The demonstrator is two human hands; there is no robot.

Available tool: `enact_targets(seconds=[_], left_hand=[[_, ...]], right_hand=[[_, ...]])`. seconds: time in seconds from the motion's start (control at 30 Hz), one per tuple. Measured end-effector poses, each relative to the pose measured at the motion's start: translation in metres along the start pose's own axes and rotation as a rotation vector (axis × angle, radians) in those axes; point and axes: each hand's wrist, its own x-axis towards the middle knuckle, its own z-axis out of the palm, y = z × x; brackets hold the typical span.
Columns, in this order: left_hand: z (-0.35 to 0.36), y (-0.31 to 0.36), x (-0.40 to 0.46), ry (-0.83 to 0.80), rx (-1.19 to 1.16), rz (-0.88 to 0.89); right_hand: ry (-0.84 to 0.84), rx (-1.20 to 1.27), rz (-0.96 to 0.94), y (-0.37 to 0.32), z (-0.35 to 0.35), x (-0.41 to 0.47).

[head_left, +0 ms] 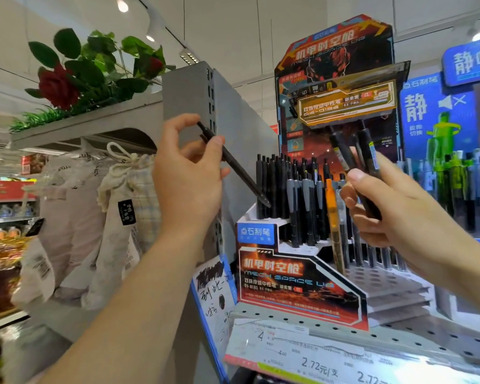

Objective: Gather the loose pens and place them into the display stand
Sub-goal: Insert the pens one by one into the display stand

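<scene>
Left hand pinches a tilted black pen; right hand grips several pens.

Display stand reads "MECH SPACE"; price tag "2.72".

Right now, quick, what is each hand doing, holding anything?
Left hand: pinching one black pen, tip angled toward the display stand.
Right hand: gripping a bunch of black pens.
</scene>
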Motion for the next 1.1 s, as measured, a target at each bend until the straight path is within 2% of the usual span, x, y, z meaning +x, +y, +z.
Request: enact_targets(seconds=[0.23, 0.6, 0.73, 0.87, 0.93, 1.1], left_hand=[[0.006, -0.021, -0.010, -0.097, 0.250, 0.163], [0.024, -0.008, -0.004, -0.161, 0.369, 0.274], [0.027, -0.010, 0.004, -0.312, 0.491, 0.159], [0.028, -0.004, 0.016, -0.612, 0.799, 0.116], [0.029, -0.002, 0.016, -0.715, 0.873, 0.086], [0.030, -0.002, 0.019, -0.807, 0.950, 0.062]], right_hand=[[0.003, 0.017, 0.004, 0.006, -0.001, 0.001], [-0.005, 0.010, 0.039, 0.014, -0.013, 0.006], [0.022, 0.019, 0.064, 0.015, -0.011, 0.006], [0.061, 0.056, 0.094, 0.016, -0.009, 0.007], [0.070, 0.087, 0.110, 0.016, -0.008, 0.007], [0.063, 0.150, 0.135, 0.015, -0.007, 0.008]])
